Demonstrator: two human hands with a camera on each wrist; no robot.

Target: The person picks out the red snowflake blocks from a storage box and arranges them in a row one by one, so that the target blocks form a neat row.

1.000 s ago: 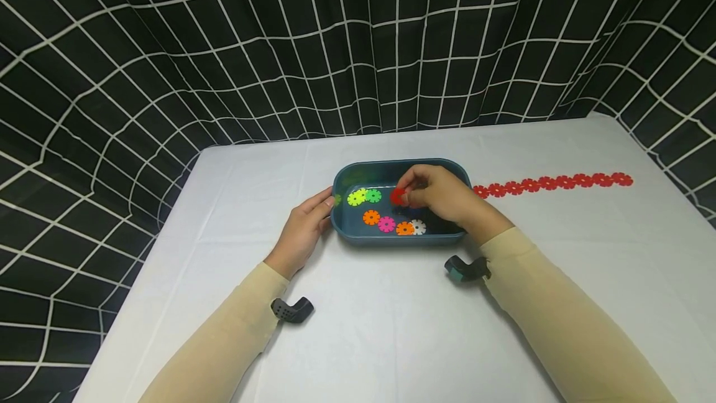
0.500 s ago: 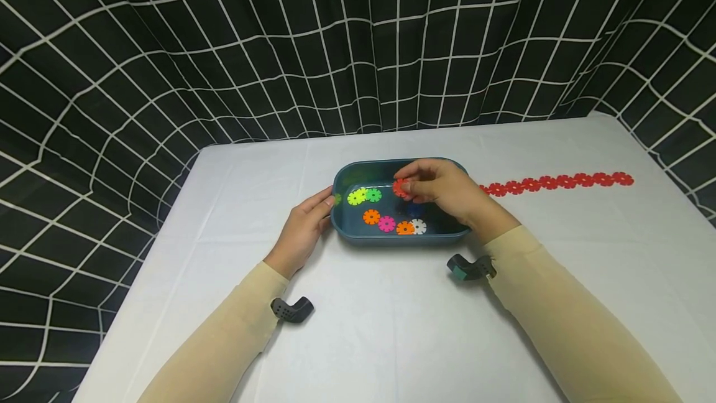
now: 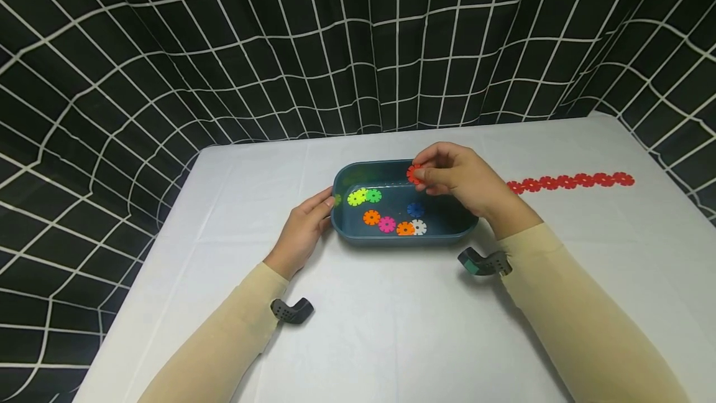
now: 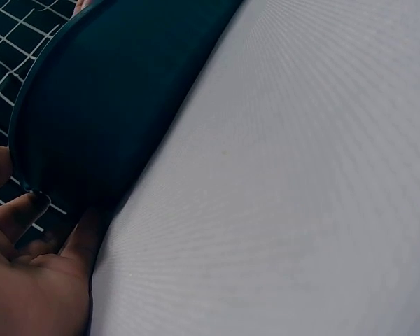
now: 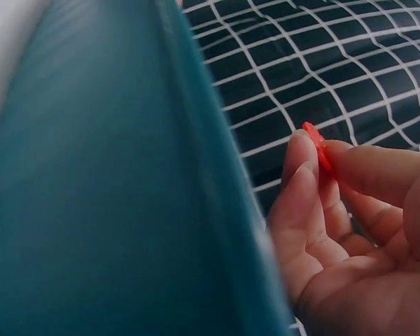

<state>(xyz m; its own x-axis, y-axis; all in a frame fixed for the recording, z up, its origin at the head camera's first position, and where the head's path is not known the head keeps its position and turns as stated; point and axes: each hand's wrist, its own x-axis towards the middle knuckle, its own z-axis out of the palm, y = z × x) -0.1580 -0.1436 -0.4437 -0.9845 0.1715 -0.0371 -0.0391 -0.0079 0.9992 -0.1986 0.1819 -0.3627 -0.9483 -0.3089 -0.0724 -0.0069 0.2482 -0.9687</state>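
My right hand (image 3: pixel 470 179) pinches a red snowflake disc (image 3: pixel 413 174), a flat toothed piece, between thumb and fingers. It is raised over the back right of a dark teal plastic tray (image 3: pixel 403 240). Seen from the right wrist, the red disc (image 5: pixel 318 145) is edge-on at the fingertips, beside the tray wall (image 5: pixel 119 182). My left hand (image 3: pixel 303 232) grips the tray's left end, thumb at the rim and fingers against the outer wall (image 4: pixel 119 84). Inside lie snowflake discs: yellow (image 3: pixel 356 197), green (image 3: pixel 373 195), orange (image 3: pixel 371 217), pink (image 3: pixel 386 224), white (image 3: pixel 418 227) and blue (image 3: pixel 415 209).
A row of joined red snowflake discs (image 3: pixel 565 181) runs right from behind my right wrist across the white tablecloth (image 3: pixel 358 316). Black cloth with a white grid (image 3: pixel 347 48) hangs behind and at both sides. Each wrist wears a dark camera mount (image 3: pixel 484 262).
My right hand has lifted the red disc and moved it back and to the right, uncovering the blue disc in the tray. The left hand stays in place.
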